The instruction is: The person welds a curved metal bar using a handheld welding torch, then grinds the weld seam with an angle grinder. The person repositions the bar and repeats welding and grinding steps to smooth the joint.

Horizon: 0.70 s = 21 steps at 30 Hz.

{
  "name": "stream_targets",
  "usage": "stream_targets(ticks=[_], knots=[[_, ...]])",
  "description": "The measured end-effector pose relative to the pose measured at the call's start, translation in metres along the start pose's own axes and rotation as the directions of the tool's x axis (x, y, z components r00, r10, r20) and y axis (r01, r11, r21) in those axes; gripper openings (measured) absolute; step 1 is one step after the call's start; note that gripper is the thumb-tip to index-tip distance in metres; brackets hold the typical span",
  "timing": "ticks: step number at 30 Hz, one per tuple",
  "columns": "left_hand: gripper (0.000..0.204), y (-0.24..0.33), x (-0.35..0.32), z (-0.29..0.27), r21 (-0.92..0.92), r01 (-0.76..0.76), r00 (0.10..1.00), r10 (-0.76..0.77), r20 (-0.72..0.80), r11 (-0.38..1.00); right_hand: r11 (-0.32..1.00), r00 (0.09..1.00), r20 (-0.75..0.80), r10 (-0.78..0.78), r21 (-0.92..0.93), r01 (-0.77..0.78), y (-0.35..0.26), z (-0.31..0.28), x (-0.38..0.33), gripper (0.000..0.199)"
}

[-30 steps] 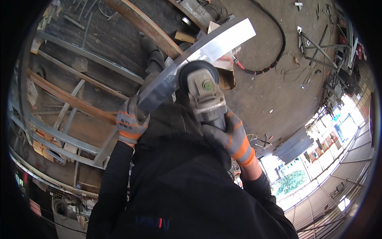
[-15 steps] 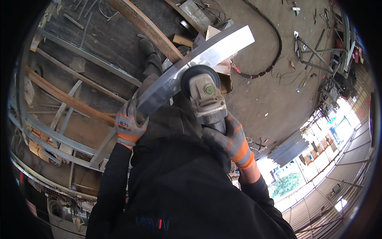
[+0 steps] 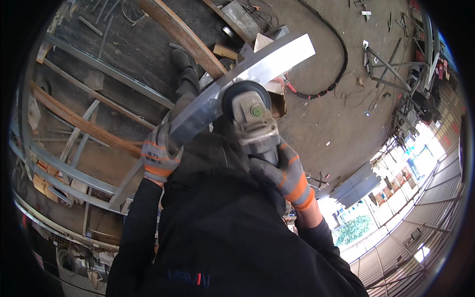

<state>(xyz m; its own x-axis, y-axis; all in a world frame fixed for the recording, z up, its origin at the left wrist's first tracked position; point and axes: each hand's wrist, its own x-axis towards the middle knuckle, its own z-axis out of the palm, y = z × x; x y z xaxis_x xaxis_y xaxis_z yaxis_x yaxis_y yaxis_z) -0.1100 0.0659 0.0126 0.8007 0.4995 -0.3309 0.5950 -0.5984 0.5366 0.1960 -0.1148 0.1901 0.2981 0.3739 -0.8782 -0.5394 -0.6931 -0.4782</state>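
My right hand [image 3: 283,177], in a grey and orange work glove, is wrapped round the body of an angle grinder [image 3: 256,129]. The grinder's round dark disc [image 3: 228,101] sits against the near edge of a long shiny metal bar [image 3: 277,62]; whether it spins I cannot tell. The bar slants from lower left to upper right in front of me. Gloved alike, my left hand [image 3: 159,152] is closed round the bar's near left end. The far right end of the bar catches bright light.
A rusty beam [image 3: 188,39] runs up to the bar from behind. Metal frames [image 3: 109,74] stand on the left. A thick black cable [image 3: 342,52] curves over the floor, with a cardboard box [image 3: 278,96] behind the grinder. Scrap frames [image 3: 391,69] lie far right.
The grinder and my right hand have shifted slightly left in the picture, along with small movement of the whole view. Both hands keep their hold.
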Motion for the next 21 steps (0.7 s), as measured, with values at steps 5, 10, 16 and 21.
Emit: stream_targets(ticks=[5, 10, 16, 21], knots=[[0.092, 0.0000, -0.0011, 0.0001, 0.026, 0.024, 0.999, -0.025, 0.022, 0.999, 1.000, 1.000, -0.013, 0.016, 0.012, -0.016, -0.0073, -0.0022, 0.0011, 0.076], [0.091, 0.0002, -0.0012, -0.0003, 0.000, 0.017, 1.000, -0.017, 0.014, 1.000, 0.998, 0.998, 0.013, 0.060, 0.019, -0.061, -0.0086, -0.0039, -0.0004, 0.077], [0.088, 0.0011, -0.0006, -0.0013, -0.030, 0.025, 1.000, -0.024, 0.019, 0.999, 0.999, 0.999, -0.010, -0.040, 0.017, 0.040, -0.0046, -0.0013, -0.0030, 0.061], [0.088, 0.0019, 0.0016, -0.0018, 0.011, 0.017, 1.000, -0.017, 0.002, 1.000, 0.996, 1.000, 0.003, -0.012, -0.091, 0.013, -0.0040, -0.0042, -0.0002, 0.082]])
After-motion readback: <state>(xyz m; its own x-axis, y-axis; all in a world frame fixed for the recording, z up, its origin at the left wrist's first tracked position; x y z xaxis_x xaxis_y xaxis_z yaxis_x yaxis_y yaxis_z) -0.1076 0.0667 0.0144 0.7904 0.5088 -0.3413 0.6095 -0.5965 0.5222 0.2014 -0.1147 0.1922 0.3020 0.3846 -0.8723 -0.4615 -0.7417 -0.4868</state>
